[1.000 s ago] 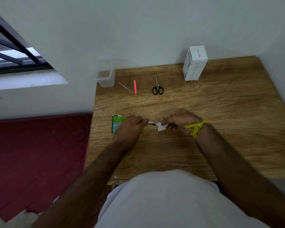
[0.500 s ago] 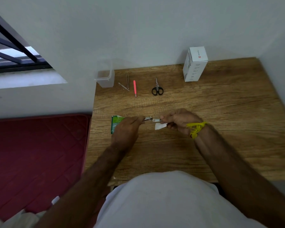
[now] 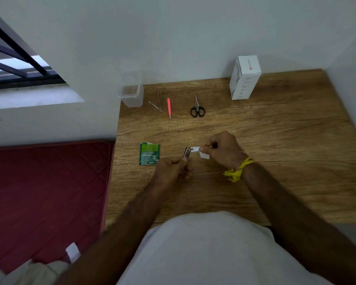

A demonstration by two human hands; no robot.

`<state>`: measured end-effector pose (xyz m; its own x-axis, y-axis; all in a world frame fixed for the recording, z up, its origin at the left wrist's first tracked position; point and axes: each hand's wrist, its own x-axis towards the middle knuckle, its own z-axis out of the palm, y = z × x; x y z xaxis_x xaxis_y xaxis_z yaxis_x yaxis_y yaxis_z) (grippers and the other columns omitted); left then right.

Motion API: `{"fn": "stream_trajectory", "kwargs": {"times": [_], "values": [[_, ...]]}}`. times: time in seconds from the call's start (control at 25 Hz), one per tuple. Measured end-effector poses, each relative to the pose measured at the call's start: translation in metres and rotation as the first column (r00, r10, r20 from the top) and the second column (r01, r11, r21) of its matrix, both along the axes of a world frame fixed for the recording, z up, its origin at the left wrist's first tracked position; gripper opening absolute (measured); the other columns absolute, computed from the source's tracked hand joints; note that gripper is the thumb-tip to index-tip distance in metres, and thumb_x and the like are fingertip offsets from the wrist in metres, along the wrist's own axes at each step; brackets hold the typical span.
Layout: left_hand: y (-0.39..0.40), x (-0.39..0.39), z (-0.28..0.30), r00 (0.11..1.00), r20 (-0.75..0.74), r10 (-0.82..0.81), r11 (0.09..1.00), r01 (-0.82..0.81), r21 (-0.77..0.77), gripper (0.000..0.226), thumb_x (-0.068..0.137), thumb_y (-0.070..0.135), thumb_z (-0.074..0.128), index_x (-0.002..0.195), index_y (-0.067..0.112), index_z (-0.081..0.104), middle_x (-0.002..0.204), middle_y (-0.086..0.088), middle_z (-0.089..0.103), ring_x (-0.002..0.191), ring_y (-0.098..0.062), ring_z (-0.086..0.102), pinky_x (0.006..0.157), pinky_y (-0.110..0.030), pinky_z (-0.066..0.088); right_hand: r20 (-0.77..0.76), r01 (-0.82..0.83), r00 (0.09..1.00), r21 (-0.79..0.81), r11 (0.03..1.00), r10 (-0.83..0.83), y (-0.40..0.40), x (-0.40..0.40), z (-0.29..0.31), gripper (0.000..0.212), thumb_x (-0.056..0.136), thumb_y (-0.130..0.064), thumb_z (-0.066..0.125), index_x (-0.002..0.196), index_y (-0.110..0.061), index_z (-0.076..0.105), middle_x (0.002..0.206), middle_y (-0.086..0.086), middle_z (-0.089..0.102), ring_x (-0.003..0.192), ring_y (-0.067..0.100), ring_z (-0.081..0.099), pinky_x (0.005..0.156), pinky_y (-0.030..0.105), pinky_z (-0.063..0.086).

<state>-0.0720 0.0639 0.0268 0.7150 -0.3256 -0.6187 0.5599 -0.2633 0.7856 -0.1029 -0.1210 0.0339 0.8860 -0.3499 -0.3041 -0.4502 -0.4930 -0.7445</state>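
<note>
Where the wooden table (image 3: 275,192) fills the corner of the room, we see a dark red mattress (image 3: 45,192) lying along its left edge. At the back of the table a white box (image 3: 245,79) stands upright by the wall, and a clear plastic container (image 3: 131,95) sits at the far left corner. Nearer us the two hands meet above the middle of the table. The left hand (image 3: 171,169) curls its fingers round the lower end of a small metal tool (image 3: 187,153), and the right hand (image 3: 224,150), with a yellow band (image 3: 237,171) at the wrist, pinches a white wipe (image 3: 195,149) between thumb and fingers, its free end touching the tool's upper tip. Just left of them lies a torn green sachet (image 3: 149,153). Well behind, in a row, we find small things: black-handled scissors (image 3: 197,106), a pink stick (image 3: 169,108) and tweezers (image 3: 160,96).
</note>
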Motion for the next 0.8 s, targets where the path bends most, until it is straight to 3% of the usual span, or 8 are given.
{"fn": "stream_trajectory", "kwargs": {"times": [0.08,0.16,0.28,0.44,0.64,0.8], "values": [[0.003,0.003,0.005,0.998,-0.061,-0.032,0.999,0.03,-0.028,0.019,0.099,0.008,0.057,0.107,-0.002,0.071,0.083,-0.015,0.073,0.068,-0.018,0.069,0.059,-0.023,0.059,0.058,-0.155,0.983,-0.236,0.959,0.174,-0.001,0.005,0.004,0.017,0.087,-0.025,0.073,0.084,-0.009,0.075,0.076,-0.002,0.062,0.074,0.012,0.056,0.062,0.024,0.042],[-0.001,0.005,0.008,0.996,-0.082,0.021,0.999,-0.024,-0.03,0.015,0.098,0.007,0.058,0.1,0.0,0.072,0.084,-0.016,0.072,0.072,-0.021,0.071,0.061,-0.025,0.061,0.138,-0.203,0.945,-0.467,0.86,0.297,0.008,0.006,0.0,0.016,0.089,-0.024,0.07,0.087,-0.008,0.073,0.089,0.004,0.064,0.086,0.021,0.059,0.074,0.032,0.047],[-0.011,0.003,0.014,0.98,-0.126,0.152,0.982,-0.164,-0.09,0.013,0.097,0.003,0.059,0.094,-0.002,0.071,0.081,-0.015,0.073,0.07,-0.019,0.073,0.059,-0.028,0.062,0.346,-0.039,0.855,-0.699,0.714,0.386,0.032,-0.007,-0.015,0.011,0.079,-0.01,0.077,0.075,-0.005,0.069,0.083,0.011,0.065,0.078,0.029,0.064,0.068,0.035,0.053],[-0.019,-0.001,0.014,0.968,-0.156,0.195,0.958,-0.222,-0.184,0.016,0.098,0.001,0.057,0.098,-0.004,0.071,0.082,-0.012,0.076,0.072,-0.018,0.075,0.06,-0.027,0.06,0.458,0.064,0.799,-0.708,0.703,0.389,0.044,-0.021,-0.027,0.012,0.078,-0.003,0.078,0.085,0.001,0.07,0.091,0.019,0.067,0.086,0.034,0.066,0.072,0.038,0.057],[-0.019,-0.002,0.002,0.973,-0.109,0.203,0.954,-0.222,-0.203,0.017,0.098,0.005,0.058,0.102,0.0,0.073,0.095,-0.014,0.076,0.085,-0.022,0.073,0.066,-0.031,0.061,0.505,0.122,0.733,-0.756,0.643,0.455,0.055,-0.028,-0.015,0.008,0.076,-0.005,0.076,0.077,-0.001,0.069,0.078,0.015,0.065,0.077,0.027,0.06,0.073,0.037,0.051],[-0.018,-0.001,0.001,0.964,-0.18,0.198,0.927,-0.244,-0.285,0.018,0.099,0.003,0.053,0.102,0.001,0.071,0.088,-0.01,0.075,0.079,-0.017,0.072,0.063,-0.028,0.06,0.49,0.086,0.764,-0.723,0.685,0.42,0.057,-0.025,-0.024,0.011,0.088,-0.009,0.062,0.081,-0.002,0.066,0.082,0.016,0.062,0.075,0.03,0.059,0.068,0.04,0.05]]}}
